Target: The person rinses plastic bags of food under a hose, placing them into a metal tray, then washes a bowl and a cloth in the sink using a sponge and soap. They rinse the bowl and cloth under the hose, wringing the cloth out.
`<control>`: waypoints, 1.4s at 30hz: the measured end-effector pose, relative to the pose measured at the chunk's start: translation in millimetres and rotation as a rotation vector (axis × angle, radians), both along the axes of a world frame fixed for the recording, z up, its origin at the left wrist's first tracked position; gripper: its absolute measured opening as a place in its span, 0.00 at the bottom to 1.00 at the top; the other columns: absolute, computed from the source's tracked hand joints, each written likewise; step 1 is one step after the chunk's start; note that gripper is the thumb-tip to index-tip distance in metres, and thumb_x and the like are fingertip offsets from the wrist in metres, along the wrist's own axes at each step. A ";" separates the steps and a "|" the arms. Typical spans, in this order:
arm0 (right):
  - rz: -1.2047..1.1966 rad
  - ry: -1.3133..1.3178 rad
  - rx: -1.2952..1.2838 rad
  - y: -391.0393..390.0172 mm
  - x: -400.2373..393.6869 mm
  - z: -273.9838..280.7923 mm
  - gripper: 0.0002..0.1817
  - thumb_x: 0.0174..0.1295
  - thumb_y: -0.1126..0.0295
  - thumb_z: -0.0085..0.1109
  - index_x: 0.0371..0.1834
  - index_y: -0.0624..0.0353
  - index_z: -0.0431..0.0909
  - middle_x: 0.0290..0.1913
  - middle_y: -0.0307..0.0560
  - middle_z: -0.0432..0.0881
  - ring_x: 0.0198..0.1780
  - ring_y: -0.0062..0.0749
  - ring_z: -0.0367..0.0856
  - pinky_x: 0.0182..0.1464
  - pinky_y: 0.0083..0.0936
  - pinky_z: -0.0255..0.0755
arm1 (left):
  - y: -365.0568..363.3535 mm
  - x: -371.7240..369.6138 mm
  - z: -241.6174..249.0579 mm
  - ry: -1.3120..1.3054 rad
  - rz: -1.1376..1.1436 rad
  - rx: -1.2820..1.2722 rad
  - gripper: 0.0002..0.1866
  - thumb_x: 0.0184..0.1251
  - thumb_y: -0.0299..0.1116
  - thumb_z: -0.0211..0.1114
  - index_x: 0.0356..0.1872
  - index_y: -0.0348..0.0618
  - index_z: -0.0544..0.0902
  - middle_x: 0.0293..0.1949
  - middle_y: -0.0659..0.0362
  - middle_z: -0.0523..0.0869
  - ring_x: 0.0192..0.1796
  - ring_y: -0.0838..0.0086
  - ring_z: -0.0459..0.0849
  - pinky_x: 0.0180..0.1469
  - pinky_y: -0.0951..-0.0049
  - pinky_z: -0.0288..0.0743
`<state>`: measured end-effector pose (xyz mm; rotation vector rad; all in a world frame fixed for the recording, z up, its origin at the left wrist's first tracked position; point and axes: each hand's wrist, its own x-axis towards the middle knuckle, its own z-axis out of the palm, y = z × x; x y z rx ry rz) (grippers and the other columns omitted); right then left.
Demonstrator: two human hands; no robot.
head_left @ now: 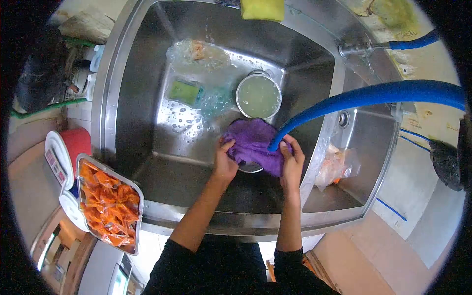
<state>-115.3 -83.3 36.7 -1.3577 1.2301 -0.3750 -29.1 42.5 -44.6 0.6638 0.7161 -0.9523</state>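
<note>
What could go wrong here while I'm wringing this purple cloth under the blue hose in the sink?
The blue hose ends right at the purple cloth gripped by your left hand and right hand, so water could spray over the sink rim. The tray of orange packets sits on the sink's edge and might get splashed. The steel bowl of liquid beside the cloth could get knocked.

I stand before a steel double sink (123, 98) set against a stained, yellowed wall (432, 59). Pale tiled floor (383, 231) lies to my right; daylight glints off the wet metal.
</note>
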 end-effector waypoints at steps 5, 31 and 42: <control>0.146 -0.006 -0.055 58.0 16.6 -15.2 0.11 0.57 0.69 0.58 0.42 0.59 0.74 0.35 0.43 0.77 0.38 0.23 0.75 0.41 0.21 0.68 | -12.6 -27.5 -23.0 0.009 -0.153 -0.205 0.17 0.60 0.43 0.51 0.45 0.44 0.72 0.41 0.58 0.77 0.46 0.66 0.77 0.51 0.64 0.70; -0.208 -0.196 0.878 35.1 -13.5 -33.9 0.22 0.62 0.55 0.47 0.56 0.55 0.66 0.46 0.39 0.75 0.48 0.29 0.73 0.49 0.24 0.67 | -32.5 -0.6 41.0 -0.941 -0.739 0.292 0.18 0.61 0.40 0.57 0.46 0.37 0.71 0.43 0.52 0.73 0.45 0.66 0.71 0.50 0.67 0.64; 0.115 -0.119 0.192 17.2 -2.8 -31.6 0.11 0.59 0.72 0.52 0.44 0.63 0.73 0.35 0.41 0.79 0.37 0.23 0.76 0.42 0.19 0.69 | -16.3 -0.6 6.2 -0.697 -0.928 0.105 0.33 0.68 0.58 0.29 0.53 0.37 0.67 0.55 0.54 0.69 0.59 0.70 0.65 0.62 0.69 0.53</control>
